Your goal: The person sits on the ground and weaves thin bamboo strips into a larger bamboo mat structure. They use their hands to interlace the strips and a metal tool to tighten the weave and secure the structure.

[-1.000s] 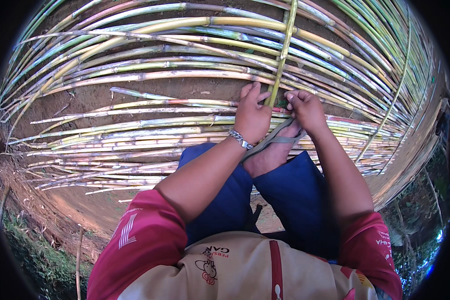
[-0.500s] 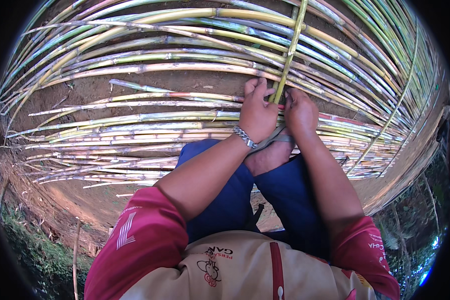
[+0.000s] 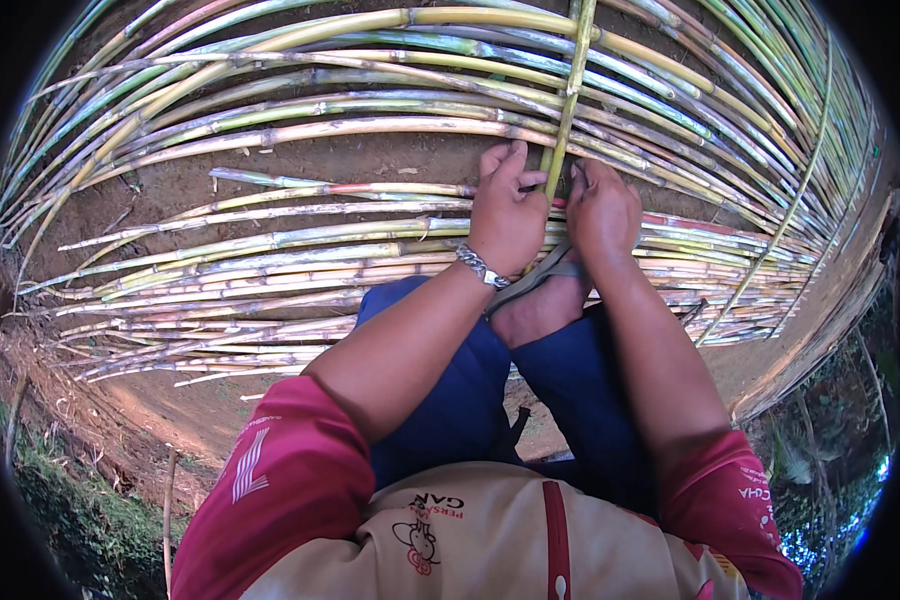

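1. A thin yellow-green cross strip (image 3: 568, 110) runs from the top edge of the frame, right of centre, down to the two hands in the upper middle, crossing over the long stalks laid on the ground.
2. The left hand (image 3: 507, 212) has its fingers curled around the lower end of the strip, with the thumb pressed against it; it is gripping the strip.
3. The right hand (image 3: 602, 208) sits just beside the left, touching the same lower end of the strip from the right side. Its fingers are bent down onto the stalks, but whether they clasp anything cannot be told from here.
4. A metal bracelet (image 3: 481, 266) circles the left wrist.
5. Below the hands, a bare foot in a sandal (image 3: 540, 295) rests on the stalks at centre frame, between blue trouser legs (image 3: 460, 400).
6. The stalks (image 3: 270, 245), green, yellow and purplish, lie side by side in curved rows from the left rim across to the right rim, with a band of bare brown soil (image 3: 300, 165) showing between two groups in the upper left.
7. Red sleeves (image 3: 270, 490) and a beige garment fill the lower edge.
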